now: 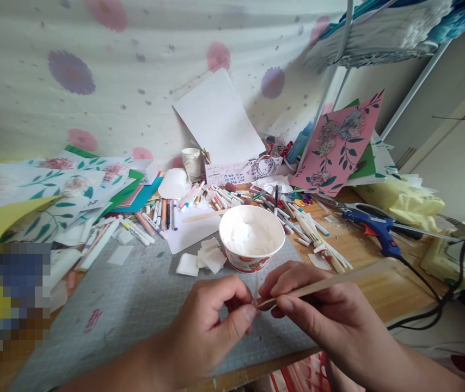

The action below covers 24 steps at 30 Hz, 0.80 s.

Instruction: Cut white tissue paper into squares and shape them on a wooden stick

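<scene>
Clamping flat wooden stick (330,282) in right hand (326,310) near side of paper bowl (251,263); left hand (216,313) pressing fingertips together at stick's left tip, contents unclear. White paste (252,234) sitting in bowl; work looking unfinished.

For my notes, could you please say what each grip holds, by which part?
Right grip: a flat, pale wooden stick, near its lower end. Left grip: cannot tell.
</scene>
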Each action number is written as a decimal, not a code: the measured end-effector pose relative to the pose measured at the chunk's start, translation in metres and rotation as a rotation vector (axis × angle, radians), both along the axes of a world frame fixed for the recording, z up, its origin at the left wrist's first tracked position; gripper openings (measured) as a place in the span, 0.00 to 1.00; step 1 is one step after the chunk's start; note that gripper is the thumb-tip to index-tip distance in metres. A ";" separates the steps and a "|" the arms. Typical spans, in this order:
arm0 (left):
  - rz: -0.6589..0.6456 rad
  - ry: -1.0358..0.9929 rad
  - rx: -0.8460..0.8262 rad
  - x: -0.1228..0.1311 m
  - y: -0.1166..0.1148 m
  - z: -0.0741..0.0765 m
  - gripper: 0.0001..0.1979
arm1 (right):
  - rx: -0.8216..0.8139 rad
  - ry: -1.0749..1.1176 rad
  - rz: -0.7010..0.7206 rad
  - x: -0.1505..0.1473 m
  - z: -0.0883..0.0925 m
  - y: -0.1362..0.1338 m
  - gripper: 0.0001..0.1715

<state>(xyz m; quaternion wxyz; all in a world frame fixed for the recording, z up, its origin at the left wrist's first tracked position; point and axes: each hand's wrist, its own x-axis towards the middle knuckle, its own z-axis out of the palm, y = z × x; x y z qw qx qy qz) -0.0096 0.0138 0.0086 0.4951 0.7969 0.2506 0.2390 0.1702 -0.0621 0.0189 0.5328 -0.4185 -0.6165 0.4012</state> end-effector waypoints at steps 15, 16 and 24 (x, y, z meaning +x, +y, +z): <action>-0.077 -0.210 -0.340 -0.003 0.012 -0.014 0.11 | -0.215 0.402 0.047 0.016 -0.004 0.006 0.03; -0.092 -0.221 -0.377 -0.003 0.011 -0.014 0.10 | -0.226 0.413 0.059 0.016 -0.004 0.006 0.03; -0.264 -0.160 -0.306 -0.010 0.003 -0.015 0.39 | -0.272 0.386 0.117 0.009 -0.004 0.005 0.05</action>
